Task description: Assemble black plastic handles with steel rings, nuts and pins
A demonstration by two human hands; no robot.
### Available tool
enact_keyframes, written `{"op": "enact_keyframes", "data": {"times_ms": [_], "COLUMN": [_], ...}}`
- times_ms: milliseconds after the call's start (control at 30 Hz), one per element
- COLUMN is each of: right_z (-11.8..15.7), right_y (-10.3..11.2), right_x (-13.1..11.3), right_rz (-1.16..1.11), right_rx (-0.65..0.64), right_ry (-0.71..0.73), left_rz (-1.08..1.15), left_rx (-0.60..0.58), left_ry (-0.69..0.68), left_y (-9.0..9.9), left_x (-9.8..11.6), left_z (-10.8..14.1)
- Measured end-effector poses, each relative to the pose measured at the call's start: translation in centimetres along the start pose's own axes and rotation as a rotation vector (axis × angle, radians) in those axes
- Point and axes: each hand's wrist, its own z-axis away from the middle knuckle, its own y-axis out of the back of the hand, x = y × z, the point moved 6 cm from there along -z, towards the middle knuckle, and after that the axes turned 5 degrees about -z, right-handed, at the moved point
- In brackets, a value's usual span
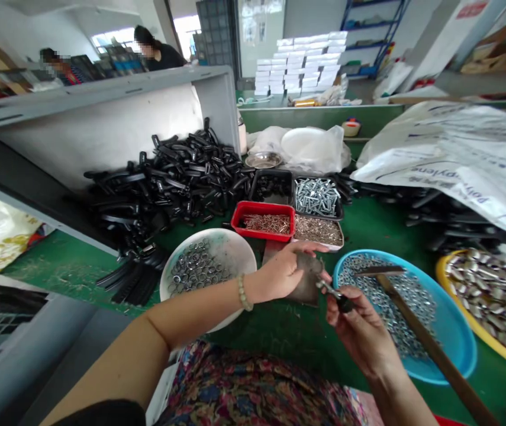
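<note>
The right hand [361, 328] holds a small piece with a metal end and a black end [336, 297] upward and forward above the green desk [274, 337], its fingers closed around the black part. The left hand [279, 273] reaches across from the left with its fingers extended toward the metal end; the blur there makes it impossible to tell whether they grip anything. A beaded bracelet [244, 293] circles the left wrist. Beneath and just beyond the hands, a flat metal plate [302, 287] lies on the desk. To its left, partly under the left forearm, stands a white bowl [244, 248] with metal rings [197, 266]. To its right, a blue basin [461, 355] contains small metal parts [412, 302], and a hammer [406, 305] lies across it, the wooden handle extending over the near rim. Farther right is a yellow basin [466, 307] of shiny metal pieces [496, 290]. Behind the plate, a red tray [264, 207] of small pins sits in front of a black tray [274, 176], beside a container of tiny parts [319, 231] and another tray with silver screws [318, 196]. Black molded parts [181, 177] spill from a large grey crate [219, 100] at the left.
</note>
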Motion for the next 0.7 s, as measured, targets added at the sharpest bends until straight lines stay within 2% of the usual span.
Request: {"op": "enact_keyframes", "data": {"times_ms": [100, 233, 333, 367, 400, 500, 533, 600, 700], "right_z": [-0.4, -0.6, -0.8, -0.9, -1.1, -1.7, -1.9, -2.1, -2.3], "right_y": [0.0, -0.1, -0.2, -0.2, -0.2, -0.6, -0.9, -1.4, -1.8], "right_x": [0.6, 0.7, 1.3, 1.4, 1.5, 1.9, 2.0, 2.4, 3.2], "right_rz": [0.050, 0.125, 0.197, 0.204, 0.199, 0.159, 0.150, 0.141, 0.124], "right_rx": [0.002, -0.003, -0.002, 0.007, 0.016, 0.015, 0.005, -0.021, -0.057], "right_ry": [0.028, 0.089, 0.077, 0.081, 0.086, 0.091, 0.083, 0.070, 0.040], "left_rz": [0.063, 0.118, 0.332, 0.370, 0.367, 0.243, 0.221, 0.217, 0.308], "left_rx": [-0.154, -0.082, -0.306, -0.329, -0.290, -0.019, 0.000, -0.092, -0.252], "left_ry": [-0.003, 0.174, 0.157, 0.153, 0.173, 0.342, 0.404, 0.469, 0.370], "left_y": [0.1, 1.3, 0.5, 0.6, 1.2, 3.8, 4.1, 3.6, 2.0], "left_x": [0.6, 0.3, 0.6, 0.3, -0.5, -4.2, -5.2, -5.8, -3.9], "left_z": [0.5, 1.0, 1.3, 1.3, 1.1, 0.4, 0.3, 0.4, 0.7]}}
